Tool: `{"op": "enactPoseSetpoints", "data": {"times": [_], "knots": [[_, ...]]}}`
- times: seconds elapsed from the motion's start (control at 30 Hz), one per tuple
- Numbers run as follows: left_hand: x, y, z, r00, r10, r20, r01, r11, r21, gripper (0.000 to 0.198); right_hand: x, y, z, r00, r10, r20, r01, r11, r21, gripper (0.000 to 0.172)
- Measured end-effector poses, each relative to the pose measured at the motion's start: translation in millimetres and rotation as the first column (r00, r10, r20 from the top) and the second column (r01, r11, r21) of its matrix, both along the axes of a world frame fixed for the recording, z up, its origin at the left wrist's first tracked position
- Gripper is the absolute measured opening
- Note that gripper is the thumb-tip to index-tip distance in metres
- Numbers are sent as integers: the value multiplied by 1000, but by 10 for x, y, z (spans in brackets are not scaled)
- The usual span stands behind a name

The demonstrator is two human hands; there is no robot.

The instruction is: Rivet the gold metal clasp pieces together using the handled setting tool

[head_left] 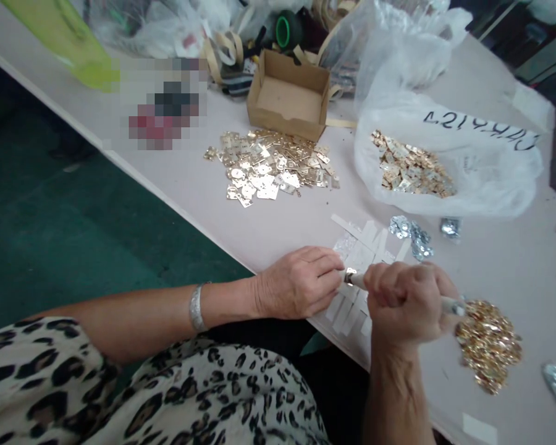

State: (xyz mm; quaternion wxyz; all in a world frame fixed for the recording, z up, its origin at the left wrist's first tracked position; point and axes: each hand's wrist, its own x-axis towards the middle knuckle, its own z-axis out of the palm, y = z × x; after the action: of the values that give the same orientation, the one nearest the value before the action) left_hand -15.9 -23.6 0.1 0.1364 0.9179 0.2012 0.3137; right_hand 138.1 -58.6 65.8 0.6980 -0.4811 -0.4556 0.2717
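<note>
My right hand (405, 300) is closed in a fist around a white-handled tool (359, 281). One end of this tool points left toward my other hand, and its far end pokes out on the right side of the fist. At the tool's tip lies a small shiny gold metal piece (351, 271). My left hand (301, 283) has its fingers curled and pressed together at that piece; the fingertips are partly hidden. Beneath both hands, white strips (368, 238) are laid crosswise on the table's near edge.
Gold metal plates (271, 164) lie piled before an open cardboard box (290, 99). A white plastic bag (491, 179) holds more gold pieces. Silver discs (412, 235) and a heap of small gold parts (488, 343) are on the table (180, 176). Bags and rolls crowd the back.
</note>
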Motion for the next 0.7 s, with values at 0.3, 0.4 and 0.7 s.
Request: {"op": "enactPoseSetpoints", "data": {"times": [0.3,0.4,0.7], "knots": [[72,48,150,983,-12,-183,3,999,-46,27,505,-535,60,754,-195,627,341,933,-120,41],[205,70,227,969,16,-248,-22,1000,-20,26,817,-844,-89,299,13,954,477,864,-161,38],[401,80,133,955,10,-296,-31,997,-65,17,1109,-1015,-577,281,106,954,488,840,-237,40]]}}
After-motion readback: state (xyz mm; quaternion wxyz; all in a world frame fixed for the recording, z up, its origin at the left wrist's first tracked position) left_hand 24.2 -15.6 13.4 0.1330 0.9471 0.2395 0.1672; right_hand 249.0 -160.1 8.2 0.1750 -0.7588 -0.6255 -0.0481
